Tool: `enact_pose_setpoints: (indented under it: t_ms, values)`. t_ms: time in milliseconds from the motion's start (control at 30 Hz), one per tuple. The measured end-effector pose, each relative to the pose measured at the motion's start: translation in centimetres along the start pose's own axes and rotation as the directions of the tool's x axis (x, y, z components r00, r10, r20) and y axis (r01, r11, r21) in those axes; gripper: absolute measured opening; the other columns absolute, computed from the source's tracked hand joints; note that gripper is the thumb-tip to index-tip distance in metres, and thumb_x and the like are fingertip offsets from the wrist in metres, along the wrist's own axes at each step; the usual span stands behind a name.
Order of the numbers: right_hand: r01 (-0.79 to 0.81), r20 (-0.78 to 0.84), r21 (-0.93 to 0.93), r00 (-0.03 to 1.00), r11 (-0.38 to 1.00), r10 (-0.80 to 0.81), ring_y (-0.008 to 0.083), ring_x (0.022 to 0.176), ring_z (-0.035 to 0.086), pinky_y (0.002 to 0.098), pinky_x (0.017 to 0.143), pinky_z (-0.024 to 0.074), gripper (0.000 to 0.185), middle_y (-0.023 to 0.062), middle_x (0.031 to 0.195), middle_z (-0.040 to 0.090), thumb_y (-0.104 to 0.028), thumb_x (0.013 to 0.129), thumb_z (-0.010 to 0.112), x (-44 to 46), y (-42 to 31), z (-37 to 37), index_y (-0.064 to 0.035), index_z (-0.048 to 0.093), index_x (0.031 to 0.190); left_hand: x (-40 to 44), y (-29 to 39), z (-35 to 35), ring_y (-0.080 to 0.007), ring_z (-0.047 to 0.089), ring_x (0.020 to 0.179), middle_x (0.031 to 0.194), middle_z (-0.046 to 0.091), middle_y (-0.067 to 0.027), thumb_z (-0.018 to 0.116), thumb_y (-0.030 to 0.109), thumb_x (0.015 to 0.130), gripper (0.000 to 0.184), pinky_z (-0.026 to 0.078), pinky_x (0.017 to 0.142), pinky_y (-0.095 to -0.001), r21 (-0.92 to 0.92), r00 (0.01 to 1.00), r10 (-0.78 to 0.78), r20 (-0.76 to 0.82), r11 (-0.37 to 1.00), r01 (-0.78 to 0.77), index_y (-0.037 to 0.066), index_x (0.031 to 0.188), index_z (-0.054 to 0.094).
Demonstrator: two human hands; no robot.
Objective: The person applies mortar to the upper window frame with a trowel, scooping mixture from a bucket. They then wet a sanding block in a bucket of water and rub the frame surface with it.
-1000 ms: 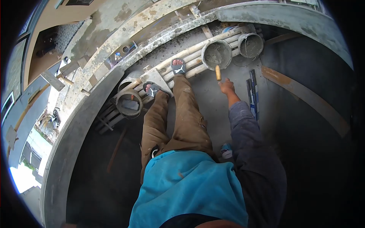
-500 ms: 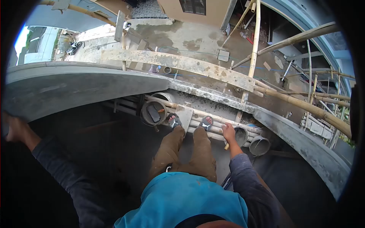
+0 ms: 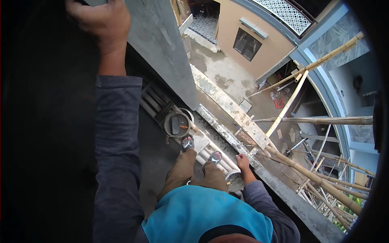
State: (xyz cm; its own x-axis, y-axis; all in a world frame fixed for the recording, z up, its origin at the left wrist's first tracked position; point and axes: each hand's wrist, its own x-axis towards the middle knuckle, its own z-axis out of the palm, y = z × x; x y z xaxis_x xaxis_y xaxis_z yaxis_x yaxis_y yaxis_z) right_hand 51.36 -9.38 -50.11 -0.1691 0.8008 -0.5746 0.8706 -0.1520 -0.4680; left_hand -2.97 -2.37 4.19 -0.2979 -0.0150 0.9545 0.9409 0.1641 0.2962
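The left hand (image 3: 104,19) is at the far left, its fingers curled beside the grey wall (image 3: 162,48); its front is cut off by the view, so I cannot tell whether that grip is clenched on anything. The right hand (image 3: 243,162) is to the right, fingers bent, just beyond the right bucket (image 3: 236,187); whether its grip grasps something cannot be told. A small yellowish piece (image 3: 229,183) shows at that bucket, near the hand.

Farther left, the other bucket (image 3: 165,130) contains a dark block (image 3: 175,125) and a small orange piece (image 3: 183,126). Both sandalled feet (image 3: 187,143) are between the two buckets, on pale poles (image 3: 224,161) and a flat board (image 3: 199,141) beside a rough concrete ledge (image 3: 219,127).
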Motion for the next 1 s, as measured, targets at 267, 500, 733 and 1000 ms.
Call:
enact_pose_setpoints:
  t_ms: [267, 500, 733, 1000]
  values:
    - [0.167, 0.284, -0.086, 0.949, 0.982, -0.137, 0.0331, 0.098, 0.064, 0.0396, 0.087, 0.0483, 0.043, 0.0205, 0.103, 0.067, -0.033, 0.082, 0.065, 3.5, -3.0, 0.2, 0.0024, 0.063, 0.107, 1.4, 2.9, 3.9, -0.0489, 0.027, 0.132, 0.145, 0.018, -0.0335, 0.072, 0.021, 0.079, 0.086, 0.027, 0.107, -0.0515, 0.288, 0.892, 0.416, -0.176, 0.888, -0.358, 0.014, 0.149, 0.023]
    - [-0.080, 0.560, 0.190, 0.827, 0.978, -0.041, 0.0261, 0.101, 0.062, 0.0365, 0.086, 0.0480, 0.048, 0.0139, 0.112, 0.064, -0.028, 0.085, 0.064, 6.4, -8.0, -1.8, 0.0015, 0.056, 0.122, -1.7, 2.2, 3.3, -0.0461, 0.027, 0.134, 0.148, 0.018, -0.0275, 0.073, 0.025, 0.078, 0.087, 0.026, 0.107, -0.0545, 0.163, 0.930, 0.364, 0.057, 0.915, -0.369, 0.014, 0.149, 0.023]
    - [0.363, 0.372, -0.382, 0.902, 0.850, -0.218, 0.0329, 0.109, 0.060, 0.0376, 0.094, 0.0451, 0.051, 0.0227, 0.112, 0.064, -0.036, 0.086, 0.060, 5.0, -19.2, -0.7, 0.0008, 0.057, 0.121, -6.4, 0.8, -9.4, -0.0433, 0.026, 0.136, 0.151, 0.017, -0.0215, 0.074, 0.028, 0.078, 0.089, 0.025, 0.107, -0.0574, -0.724, 0.308, 0.731, 0.609, 0.670, -0.160, 0.014, 0.149, 0.023]
    - [0.451, 0.510, -0.256, 0.814, 0.855, -0.277, 0.0250, 0.097, 0.065, 0.0315, 0.086, 0.0483, 0.037, 0.0179, 0.104, 0.067, -0.025, 0.090, 0.060, 3.6, -20.7, 5.6, 0.0010, 0.059, 0.116, -26.1, -11.1, -18.8, -0.0327, 0.050, 0.047, 0.052, 0.049, -0.0157, 0.066, 0.026, 0.088, 0.031, 0.039, 0.043, -0.0353, 0.336, 0.763, -0.643, 0.066, 0.735, 0.589, 0.006, 0.065, 0.061]
